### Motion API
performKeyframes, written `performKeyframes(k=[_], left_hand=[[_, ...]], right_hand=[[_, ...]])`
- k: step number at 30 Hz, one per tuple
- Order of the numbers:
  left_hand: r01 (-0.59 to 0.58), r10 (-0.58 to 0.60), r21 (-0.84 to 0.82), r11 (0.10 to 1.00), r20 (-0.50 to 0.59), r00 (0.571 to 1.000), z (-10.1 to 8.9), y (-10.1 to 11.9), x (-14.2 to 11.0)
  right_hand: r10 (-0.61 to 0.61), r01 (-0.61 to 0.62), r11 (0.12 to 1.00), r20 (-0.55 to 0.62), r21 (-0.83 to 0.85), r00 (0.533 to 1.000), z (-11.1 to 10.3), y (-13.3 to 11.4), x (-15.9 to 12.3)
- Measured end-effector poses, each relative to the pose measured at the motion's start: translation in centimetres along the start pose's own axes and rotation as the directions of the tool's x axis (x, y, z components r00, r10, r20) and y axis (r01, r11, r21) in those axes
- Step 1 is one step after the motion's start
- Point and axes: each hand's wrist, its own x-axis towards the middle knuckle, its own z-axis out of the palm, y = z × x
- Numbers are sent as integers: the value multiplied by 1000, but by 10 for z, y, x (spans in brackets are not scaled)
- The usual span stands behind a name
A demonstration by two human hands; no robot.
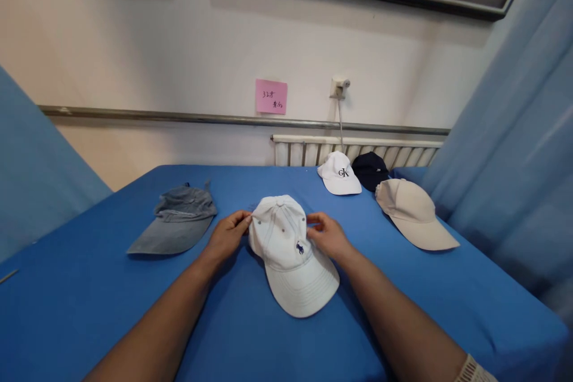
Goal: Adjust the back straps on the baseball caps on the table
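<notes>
A pale baseball cap (286, 245) with a small dark horse-rider emblem lies in front of me on the blue-covered table (250, 334), its brim toward me and a little right. My left hand (227, 234) pinches the cap's left side between thumb and fingers. On the opposite side, my right hand (329, 235) has its fingers closed at the cap's right edge, with the fingertips partly tucked behind it. To the left rests a grey cap (181, 221) with a crumpled crown. A beige cap (412, 212) sits on the right.
Behind are a white cap (339, 174) with black letters and a dark navy cap (369, 171). A radiator (308, 152) and a metal rail (201, 117) run along the wall. Blue curtains (510, 131) hang at both sides. A thin stick-like object (9, 276) lies far left.
</notes>
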Motion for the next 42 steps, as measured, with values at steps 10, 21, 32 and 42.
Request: performKeyframes(k=[10,21,32,42], left_hand=[[45,-44,52,998,-28,999,2,4,-2],[39,-41,121,992,15,999,4,4,-2],[39,-38,115,993,-9,999,3,0,-3],[139,-143,-122,983,-25,989,-4,-3,-1]], right_hand=[[38,7,962,157,-274,987,27,-9,-17],[-36,295,677,370,-675,928,38,-12,4],[-9,328,655,427,-681,904,32,-9,9],[136,-185,931,170,315,976,-2,2,16]])
